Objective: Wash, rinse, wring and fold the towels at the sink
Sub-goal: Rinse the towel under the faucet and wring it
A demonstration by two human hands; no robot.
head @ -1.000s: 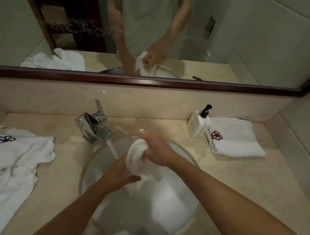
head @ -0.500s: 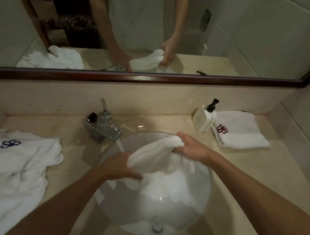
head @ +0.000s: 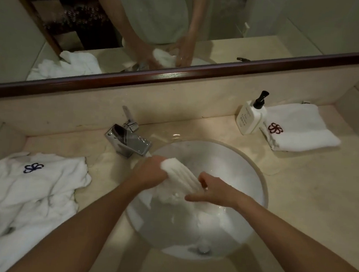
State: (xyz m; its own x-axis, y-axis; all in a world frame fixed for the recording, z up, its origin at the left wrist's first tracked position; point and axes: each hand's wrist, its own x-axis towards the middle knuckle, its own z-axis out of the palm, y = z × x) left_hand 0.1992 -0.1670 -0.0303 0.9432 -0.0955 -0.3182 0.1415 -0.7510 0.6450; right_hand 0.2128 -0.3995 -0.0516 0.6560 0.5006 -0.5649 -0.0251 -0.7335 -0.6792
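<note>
A: Where is the towel being washed?

B: The wet towel (head: 180, 176) is near the middle of the frame, over the sink (head: 263, 190), rolled into a ridged rope that slants from upper left to lower right. Its loose remainder droops below into the basin.

A: And the hands?

B: The left hand (head: 150, 172) wraps the roll's upper-left end, fingers curled round it, just below the faucet (head: 129, 141). The right hand (head: 215, 191) grips the lower-right end, fingers curled over the top of the cloth with the thumb pointing toward the left of the frame. The roll spans the short gap between them, so each hand touches it but the hands stay apart.

A: Is water running?

B: I cannot tell; the spout's mouth sits behind the left hand.

A: What else lies on the counter (head: 310, 198)?

B: At the left of the frame, a crumpled white towel (head: 28, 193) with a dark blue emblem lies spread beside the sink. At the upper right, a folded white towel (head: 300, 131) with a dark red emblem lies flat, and a white soap bottle (head: 250, 117) with a black pump stands touching its left edge.

A: Anything above?

B: A mirror (head: 288, 20) with a dark wooden frame fills the top of the frame, reflecting both hands closed on the rolled cloth.
</note>
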